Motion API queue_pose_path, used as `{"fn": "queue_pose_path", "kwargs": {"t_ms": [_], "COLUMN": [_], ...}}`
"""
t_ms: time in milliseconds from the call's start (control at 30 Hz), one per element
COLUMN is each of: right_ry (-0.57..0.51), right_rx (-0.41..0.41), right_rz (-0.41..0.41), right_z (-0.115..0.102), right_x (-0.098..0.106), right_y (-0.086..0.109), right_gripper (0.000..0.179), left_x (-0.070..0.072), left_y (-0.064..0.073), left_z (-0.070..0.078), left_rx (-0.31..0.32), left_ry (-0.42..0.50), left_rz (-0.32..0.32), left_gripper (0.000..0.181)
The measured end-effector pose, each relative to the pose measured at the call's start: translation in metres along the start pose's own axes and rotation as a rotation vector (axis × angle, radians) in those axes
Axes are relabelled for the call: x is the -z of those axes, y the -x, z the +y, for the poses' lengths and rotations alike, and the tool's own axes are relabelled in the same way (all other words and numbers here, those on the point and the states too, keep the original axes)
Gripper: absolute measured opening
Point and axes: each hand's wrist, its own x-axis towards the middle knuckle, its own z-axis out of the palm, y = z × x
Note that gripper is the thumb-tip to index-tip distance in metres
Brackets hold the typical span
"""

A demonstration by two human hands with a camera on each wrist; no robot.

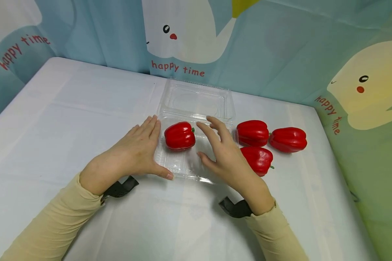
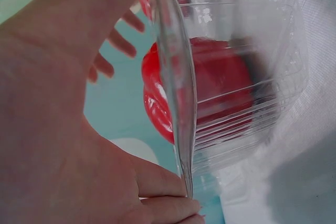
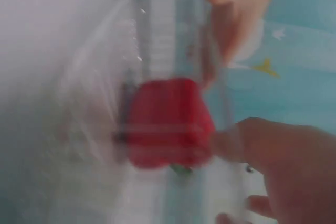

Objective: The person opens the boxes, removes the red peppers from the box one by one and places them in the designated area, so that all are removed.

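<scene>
A clear plastic clamshell box [image 1: 196,166] lies on the table with its lid [image 1: 196,101] folded back. One red bell pepper [image 1: 179,136] with a green stem lies on its side in the left part of the box. My left hand [image 1: 134,148] rests along the left rim, fingers straight and thumb spread toward the front edge. Over the right part of the box is my right hand [image 1: 225,156], its fingers spread and loosely bent with nothing between them. In the left wrist view, the pepper [image 2: 220,87] shows through the ribbed plastic wall.
Right of the box lie three more red peppers: one close to its edge [image 1: 253,133], one farther right [image 1: 288,139], and one nearer the front [image 1: 258,159], partly behind my right hand. A printed curtain [image 1: 264,54] hangs along the table's back and sides.
</scene>
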Motion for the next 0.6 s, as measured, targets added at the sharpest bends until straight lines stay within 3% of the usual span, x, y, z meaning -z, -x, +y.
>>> {"fn": "queue_pose_path", "kwargs": {"t_ms": [600], "right_ry": [-0.034], "right_rx": [0.128], "right_rz": [0.001], "right_z": [-0.006], "right_x": [-0.034], "right_y": [-0.014], "right_gripper": [0.068], "left_x": [0.000], "left_y": [-0.002], "left_z": [0.000], "left_rx": [0.008], "left_ry": [-0.018], "left_rz": [-0.019], "left_gripper": [0.141]}}
